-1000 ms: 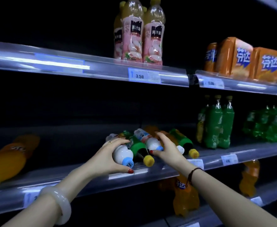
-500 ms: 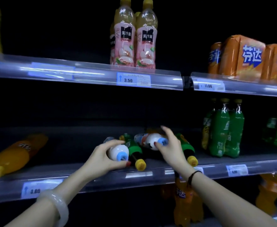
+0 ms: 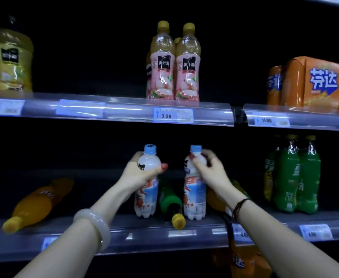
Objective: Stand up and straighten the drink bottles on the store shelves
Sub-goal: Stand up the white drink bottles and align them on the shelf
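Two white bottles with blue caps stand upright on the middle shelf (image 3: 204, 235). My left hand (image 3: 138, 175) grips the left white bottle (image 3: 146, 199) around its shoulder. My right hand (image 3: 208, 171) wraps the upper part of the right white bottle (image 3: 194, 199). Between them a green bottle (image 3: 169, 199) lies on its side, yellow cap pointing out. Behind my right wrist lies an orange bottle (image 3: 214, 199), partly hidden. Another orange bottle (image 3: 36, 203) lies flat at the far left of the same shelf.
Upright green bottles (image 3: 295, 177) stand at the right of the middle shelf. The upper shelf (image 3: 124, 111) carries pink-labelled juice bottles (image 3: 174, 67), yellow bottles (image 3: 10, 61) at left and orange multipacks (image 3: 309, 81) at right. Orange bottles (image 3: 244, 263) show on the shelf below.
Both white bottles went from lying on the shelf to standing upright, one in each hand. The view shifted a little upward.
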The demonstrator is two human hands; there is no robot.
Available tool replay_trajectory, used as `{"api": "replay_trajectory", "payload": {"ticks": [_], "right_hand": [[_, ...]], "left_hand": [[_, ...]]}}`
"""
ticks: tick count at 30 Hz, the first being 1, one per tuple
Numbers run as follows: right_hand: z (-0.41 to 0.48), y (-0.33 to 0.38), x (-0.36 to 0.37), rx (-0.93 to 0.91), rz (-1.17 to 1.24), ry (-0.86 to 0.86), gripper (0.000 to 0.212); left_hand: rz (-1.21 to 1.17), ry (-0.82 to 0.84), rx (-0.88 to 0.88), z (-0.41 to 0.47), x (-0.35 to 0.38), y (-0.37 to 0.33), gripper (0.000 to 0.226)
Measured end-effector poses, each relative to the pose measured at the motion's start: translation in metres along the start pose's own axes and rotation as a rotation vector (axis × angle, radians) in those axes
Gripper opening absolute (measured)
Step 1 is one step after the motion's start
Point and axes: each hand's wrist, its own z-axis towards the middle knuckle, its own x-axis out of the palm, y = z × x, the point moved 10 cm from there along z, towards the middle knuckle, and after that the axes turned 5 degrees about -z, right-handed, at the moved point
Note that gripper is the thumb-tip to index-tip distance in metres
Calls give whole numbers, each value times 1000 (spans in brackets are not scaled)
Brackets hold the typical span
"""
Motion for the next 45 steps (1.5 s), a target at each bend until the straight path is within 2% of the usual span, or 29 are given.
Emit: {"api": "replay_trajectory", "payload": {"ticks": [3, 5, 9, 12, 17, 24, 30, 37, 41, 45], "right_hand": [[-16, -26, 17, 69, 82, 113, 73], [-17, -33, 15, 82, 75, 105, 78], [-19, -51, 17, 236, 91, 83, 53], [-22, -53, 17, 251, 123, 75, 41], [-30, -40, 5, 223, 153, 65, 45], [-56, 11, -17, 29, 136, 3, 43], [-60, 77, -7, -36, 228, 50, 48], [-98, 127, 99, 37, 320, 335, 48], [-120, 151, 181, 14, 337, 441, 49], [-136, 178, 269, -17, 360, 533, 52]], "left_hand": [[34, 57, -40, -1, -3, 12, 68], [63, 62, -59, -3, -5, 23, 62], [-9, 20, -100, -3, -8, 41, 54], [-8, 19, -127, -4, -5, 44, 48], [-56, -17, -146, -13, -7, 41, 52], [-44, 16, 18, -54, -3, -10, 40], [-107, -111, 101, -77, -47, -57, 41], [-14, -186, 53, -115, -138, -66, 47], [8, -248, 72, -133, -206, -70, 48], [53, -241, 91, -137, -287, -68, 51]]}}
